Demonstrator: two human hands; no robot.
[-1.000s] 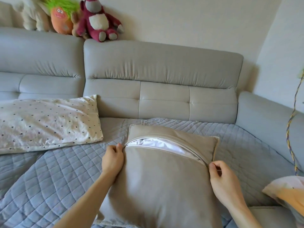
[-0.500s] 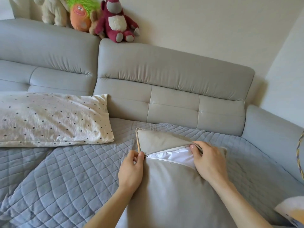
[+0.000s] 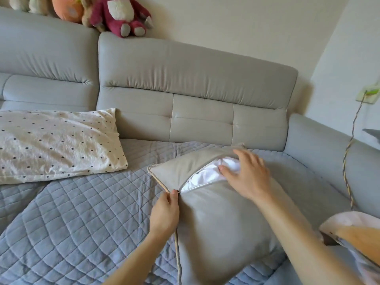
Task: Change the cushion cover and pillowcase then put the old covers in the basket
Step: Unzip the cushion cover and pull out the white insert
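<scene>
The sofa (image 3: 197, 83) carries the dotted pillow (image 3: 55, 145) at the seat's left edge and the cushion (image 3: 222, 219) towards its right corner, cover unzipped. The cover looks soft, light and likely to slide. The white insert (image 3: 205, 173) in the gap looks squashy, best taken by the fistful. The left hand (image 3: 164, 214) pinches the piped corner by the zip end; the right hand (image 3: 248, 177), fingers spread and loose, touches the insert and grips nothing

cushion cover (image 3: 216, 219): plain beige, matching piped edge
cushion insert (image 3: 207, 173): white
pillowcase (image 3: 55, 145): cream, small dark dots
sofa (image 3: 195, 89): light grey
quilted throw (image 3: 82, 212): blue-grey, diamond stitching
plush toy (image 3: 121, 15): dark red, white belly
</scene>
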